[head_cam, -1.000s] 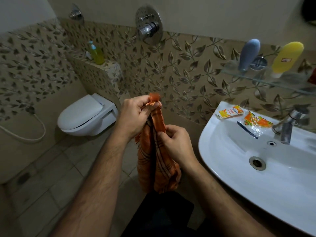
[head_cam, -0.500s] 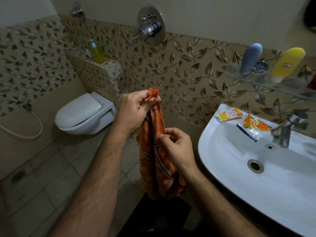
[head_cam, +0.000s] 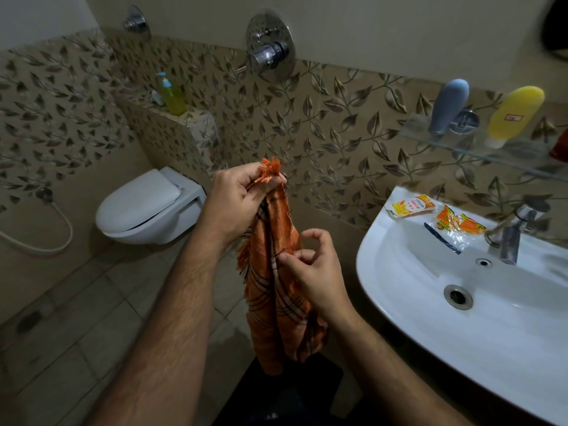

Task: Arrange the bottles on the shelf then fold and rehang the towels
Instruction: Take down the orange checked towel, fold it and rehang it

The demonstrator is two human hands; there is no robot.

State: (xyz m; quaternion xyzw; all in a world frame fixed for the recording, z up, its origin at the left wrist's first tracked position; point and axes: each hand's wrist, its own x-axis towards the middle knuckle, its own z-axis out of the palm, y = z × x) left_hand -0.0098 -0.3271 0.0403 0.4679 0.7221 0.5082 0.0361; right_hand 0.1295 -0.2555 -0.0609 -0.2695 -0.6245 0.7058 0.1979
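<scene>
Orange checked cloth, a fringed towel (head_cam: 278, 290), is hanging bunched between a person's two bare hands in front of the tiled bathroom wall. The left hand (head_cam: 236, 204) is gripping the towel's top end, fingers curled tight round the gathered fringe, while the right hand (head_cam: 310, 265) is pinching a fold lower down between thumb and forefinger, its other fingers loosely curled. The rest of the towel is drooping below both hands, above the floor beside the basin's left edge.

On the glass shelf (head_cam: 467, 149) at the upper right, a grey bottle (head_cam: 448, 106) and a yellow bottle (head_cam: 513, 115) are standing cap down, near each other, with a chrome fitting between them. Sachets (head_cam: 413, 206) are lying on the back rim of the white basin (head_cam: 461, 333), left of the tap (head_cam: 511, 232). A green pump bottle (head_cam: 173, 96) is sitting on the tiled ledge above the toilet (head_cam: 144, 207).
</scene>
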